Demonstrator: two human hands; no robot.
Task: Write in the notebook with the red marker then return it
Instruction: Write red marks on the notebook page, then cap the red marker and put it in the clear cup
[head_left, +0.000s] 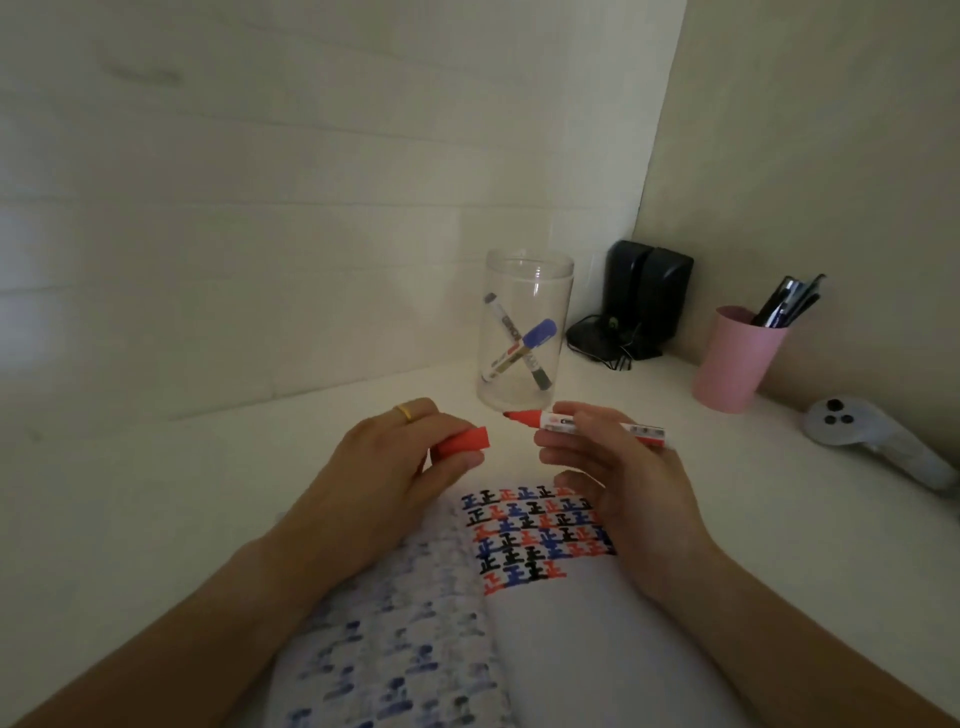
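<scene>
My right hand holds the red marker level above the notebook, its bare red tip pointing left. My left hand, a gold ring on one finger, pinches the marker's red cap, a short gap away from the tip. The open notebook lies under both hands; its right page carries rows of black, blue and red characters, its left page shows ink bleed-through. Behind the hands stands a clear jar with a blue-capped and a black-capped marker inside.
A pink cup with dark pens stands at the right. Black speakers with cables sit in the back corner. A white controller lies at the far right. Walls close off the white desk behind and to the right.
</scene>
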